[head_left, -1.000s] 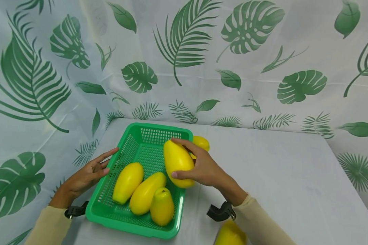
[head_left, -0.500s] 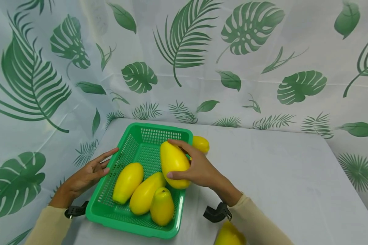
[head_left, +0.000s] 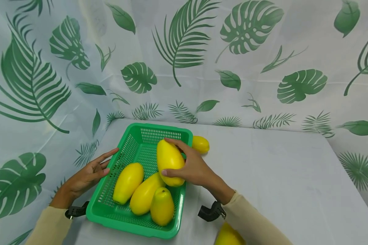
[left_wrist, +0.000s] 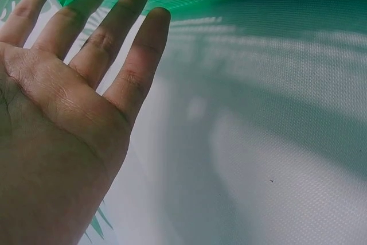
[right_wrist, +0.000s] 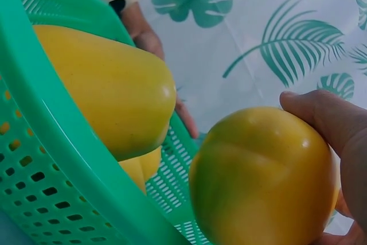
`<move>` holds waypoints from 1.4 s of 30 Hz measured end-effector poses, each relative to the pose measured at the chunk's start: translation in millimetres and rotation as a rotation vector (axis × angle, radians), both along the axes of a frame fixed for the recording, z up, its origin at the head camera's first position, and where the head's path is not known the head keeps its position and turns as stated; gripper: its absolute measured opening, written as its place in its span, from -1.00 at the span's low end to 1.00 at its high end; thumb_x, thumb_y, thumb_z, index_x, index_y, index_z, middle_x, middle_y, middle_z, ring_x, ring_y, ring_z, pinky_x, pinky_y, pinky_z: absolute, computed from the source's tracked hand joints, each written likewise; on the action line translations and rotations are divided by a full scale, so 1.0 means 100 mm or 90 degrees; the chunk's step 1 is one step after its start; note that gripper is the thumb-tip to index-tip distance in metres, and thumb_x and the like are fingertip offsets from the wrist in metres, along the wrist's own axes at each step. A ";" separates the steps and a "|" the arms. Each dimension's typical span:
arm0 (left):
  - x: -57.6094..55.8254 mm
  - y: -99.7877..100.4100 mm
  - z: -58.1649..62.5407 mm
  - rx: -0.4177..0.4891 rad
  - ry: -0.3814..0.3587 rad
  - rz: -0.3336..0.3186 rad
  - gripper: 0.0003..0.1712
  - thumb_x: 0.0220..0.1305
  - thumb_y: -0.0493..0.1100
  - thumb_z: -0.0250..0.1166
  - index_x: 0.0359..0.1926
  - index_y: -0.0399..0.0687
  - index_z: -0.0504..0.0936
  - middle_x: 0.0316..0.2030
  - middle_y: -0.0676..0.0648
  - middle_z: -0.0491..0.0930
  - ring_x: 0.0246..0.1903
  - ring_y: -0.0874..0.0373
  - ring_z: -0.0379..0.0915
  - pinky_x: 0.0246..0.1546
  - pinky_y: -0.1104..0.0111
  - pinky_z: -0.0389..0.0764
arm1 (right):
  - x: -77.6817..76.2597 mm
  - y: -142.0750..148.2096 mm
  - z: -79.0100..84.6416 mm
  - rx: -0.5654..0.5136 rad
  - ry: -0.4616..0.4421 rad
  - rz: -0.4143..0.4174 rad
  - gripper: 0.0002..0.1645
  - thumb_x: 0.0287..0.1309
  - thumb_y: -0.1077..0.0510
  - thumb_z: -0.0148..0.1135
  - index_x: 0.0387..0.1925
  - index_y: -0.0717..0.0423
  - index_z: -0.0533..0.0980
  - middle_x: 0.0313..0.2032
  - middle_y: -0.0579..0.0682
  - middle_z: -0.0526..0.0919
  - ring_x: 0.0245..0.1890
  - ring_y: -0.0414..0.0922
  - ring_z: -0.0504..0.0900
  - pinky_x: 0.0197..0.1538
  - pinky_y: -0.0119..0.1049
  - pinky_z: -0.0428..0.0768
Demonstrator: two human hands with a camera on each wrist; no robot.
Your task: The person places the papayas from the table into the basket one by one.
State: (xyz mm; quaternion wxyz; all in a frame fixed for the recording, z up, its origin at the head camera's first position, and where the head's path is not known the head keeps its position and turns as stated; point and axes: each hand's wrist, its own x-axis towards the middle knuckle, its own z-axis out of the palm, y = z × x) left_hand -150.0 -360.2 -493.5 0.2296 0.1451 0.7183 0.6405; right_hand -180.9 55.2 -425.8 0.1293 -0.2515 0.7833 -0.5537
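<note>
In the head view my right hand grips a yellow papaya, thumb on the near side and fingers over the top. The papaya is over the right part of a green plastic basket. Its greenish, rounded end faces the right wrist view, close to the basket rim. My left hand touches the basket's left side with fairly straight, spread fingers. Three papayas lie inside the basket: one at the left, one in the middle and one upright-looking at the front right.
Another papaya lies behind the basket's right side, partly hidden. One more papaya sits at the front edge of view, partly under the right sleeve. A white cloth covers the table; a leaf-patterned curtain hangs behind and at the left.
My right hand has moved a little left with the papaya, farther over the basket's inside. The left hand and basket stay where they were.
</note>
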 end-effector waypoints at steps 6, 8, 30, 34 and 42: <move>0.00 0.01 0.00 -0.005 -0.004 0.007 -0.19 0.70 -0.29 -0.06 0.76 0.24 -0.15 0.72 -0.02 -0.60 0.63 -0.49 -0.73 0.42 -0.62 -0.34 | -0.01 -0.05 -0.03 -0.001 -0.010 -0.019 0.10 0.05 -0.12 0.63 0.58 -0.44 0.27 0.34 -0.15 0.52 0.08 -0.03 0.63 0.05 -0.13 0.75; 0.00 0.01 0.01 -0.006 -0.005 0.007 -0.18 0.70 -0.29 -0.06 0.76 0.24 -0.15 0.72 -0.01 -0.61 0.63 -0.49 -0.74 0.42 -0.62 -0.35 | -0.01 -0.07 -0.03 -0.001 -0.013 -0.026 0.09 0.05 -0.12 0.63 0.56 -0.53 0.27 0.33 -0.15 0.53 0.08 -0.03 0.63 0.05 -0.13 0.75; 0.01 0.01 -0.01 -0.004 -0.006 0.009 -0.18 0.70 -0.29 -0.06 0.76 0.26 -0.16 0.71 -0.03 -0.65 0.63 -0.48 -0.75 0.42 -0.62 -0.35 | 0.05 -0.16 -0.14 0.043 0.072 -0.069 0.14 0.04 -0.10 0.66 0.60 -0.34 0.27 0.50 -0.20 0.39 0.23 -0.09 0.56 0.22 -0.05 0.67; 0.01 0.02 -0.01 -0.006 -0.005 0.011 -0.18 0.70 -0.29 -0.06 0.76 0.25 -0.15 0.71 -0.02 -0.65 0.63 -0.48 -0.74 0.44 -0.61 -0.34 | 0.05 -0.15 -0.14 0.060 0.076 -0.075 0.06 0.10 -0.05 0.63 0.58 -0.29 0.33 0.57 -0.15 0.34 0.53 -0.06 0.38 0.47 0.05 0.53; 0.01 0.02 0.02 -0.014 -0.016 0.019 -0.17 0.70 -0.27 -0.04 0.75 0.30 -0.15 0.71 -0.07 -0.66 0.62 -0.49 -0.77 0.39 -0.64 -0.37 | 0.06 -0.07 -0.14 0.050 0.057 -0.073 -0.02 0.14 0.03 0.63 0.55 -0.22 0.37 0.54 -0.18 0.38 0.55 -0.01 0.41 0.58 0.01 0.39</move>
